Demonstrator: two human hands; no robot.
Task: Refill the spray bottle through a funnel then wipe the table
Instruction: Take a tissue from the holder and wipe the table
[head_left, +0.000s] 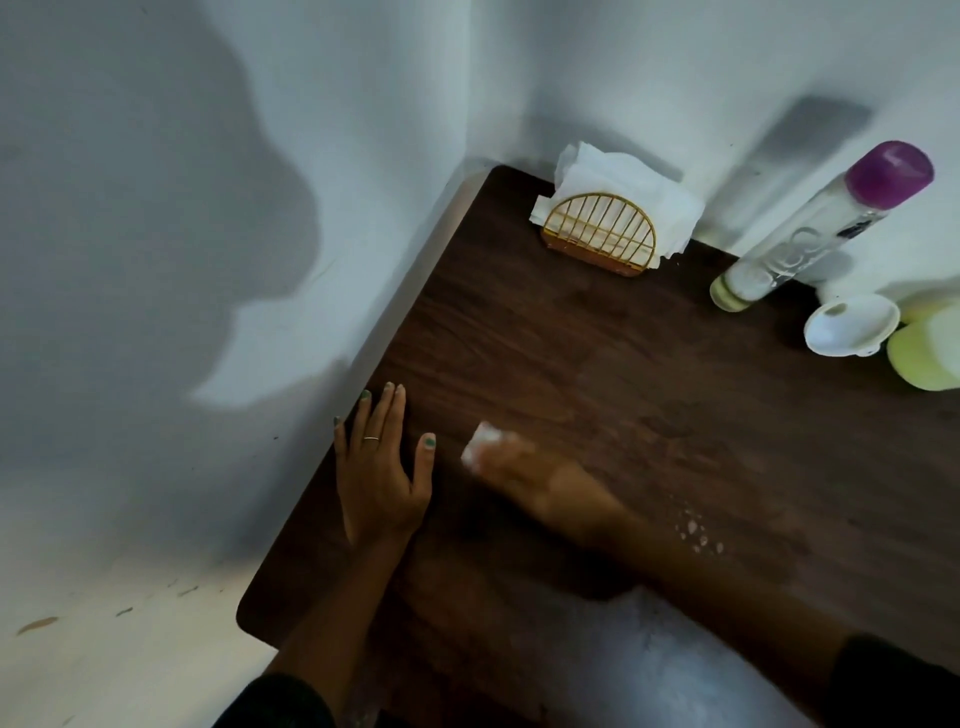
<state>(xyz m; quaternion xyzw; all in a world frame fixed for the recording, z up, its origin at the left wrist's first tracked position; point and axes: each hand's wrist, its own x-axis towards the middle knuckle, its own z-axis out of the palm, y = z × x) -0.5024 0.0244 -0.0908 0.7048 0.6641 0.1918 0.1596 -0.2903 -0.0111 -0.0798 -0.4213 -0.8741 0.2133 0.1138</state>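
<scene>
Hands: left (382, 467) flat, right (524, 475) on crumpled white tissue (480, 441).

The scene is lit dimly and unevenly, with a cool cast on the white wall (156, 156). A large, soft-edged shadow of the person is thrown on that wall, left of the surface (571, 338), so the light is seen to come from behind and to the right. The right hand (524, 467) and its white wad (480, 441) are smeared by motion blur, while the left hand (382, 467) is rendered sharply. Straight edges are bent by wide-angle distortion toward the frame borders.
</scene>
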